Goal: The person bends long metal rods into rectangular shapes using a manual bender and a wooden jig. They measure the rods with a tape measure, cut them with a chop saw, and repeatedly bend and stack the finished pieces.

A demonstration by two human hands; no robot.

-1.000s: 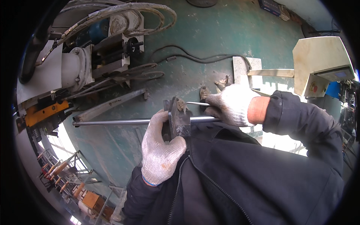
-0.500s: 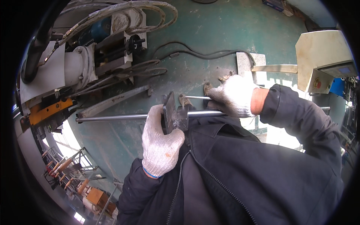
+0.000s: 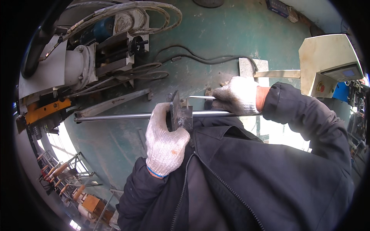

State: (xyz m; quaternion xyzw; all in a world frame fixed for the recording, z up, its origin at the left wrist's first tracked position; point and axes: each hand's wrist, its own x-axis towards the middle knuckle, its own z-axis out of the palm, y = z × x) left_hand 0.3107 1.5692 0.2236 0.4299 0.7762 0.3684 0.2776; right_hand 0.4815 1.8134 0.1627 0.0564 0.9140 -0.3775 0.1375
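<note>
A polished metal rod runs crosswise in front of my chest, through a dark metal bracket with an upright flat plate. My left hand, in a white knitted glove, grips the bracket, thumb on the near side and fingers behind the plate. My gloved right hand is closed around a thin L-shaped hex key. The key's short bent end points down at the top of the bracket; whether it sits in a screw I cannot tell. The rod passes just under my right hand.
At the left stands a machine with hoses, a handwheel and a yellow bar. A beige control box with a red button is on the right. Black cables lie on the green floor. Racks with wooden-handled tools are at lower left.
The hex key has turned, so its bent end now points down at the bracket. My right hand has shifted slightly left and up. My left hand keeps its grip on the bracket.
</note>
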